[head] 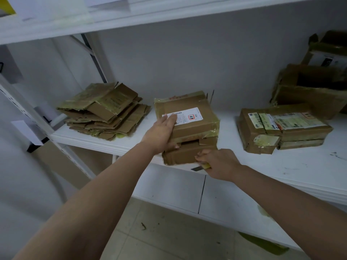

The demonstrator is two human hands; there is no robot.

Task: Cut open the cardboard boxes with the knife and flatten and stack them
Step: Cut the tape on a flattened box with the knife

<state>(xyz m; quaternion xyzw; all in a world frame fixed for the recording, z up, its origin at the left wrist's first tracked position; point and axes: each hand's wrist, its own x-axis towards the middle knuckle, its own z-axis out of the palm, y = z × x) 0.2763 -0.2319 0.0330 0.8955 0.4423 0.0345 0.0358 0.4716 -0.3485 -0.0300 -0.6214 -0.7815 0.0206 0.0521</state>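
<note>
left hand (161, 132) flat on taped box (189, 119), right hand (216, 162) gripping knife (201, 167) at near flap; cutting step, next slit tape.

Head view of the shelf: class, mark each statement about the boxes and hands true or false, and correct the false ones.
1. The left hand rests on the labelled box. True.
2. The right hand holds nothing. False: it grips the knife, blade pointing left.
3. The flattened stack lies left of the labelled box. True.
4. The taped box on the right is being cut. False: no hand touches it.
5. All boxes on the shelf are flattened. False: several keep their shape.
</note>
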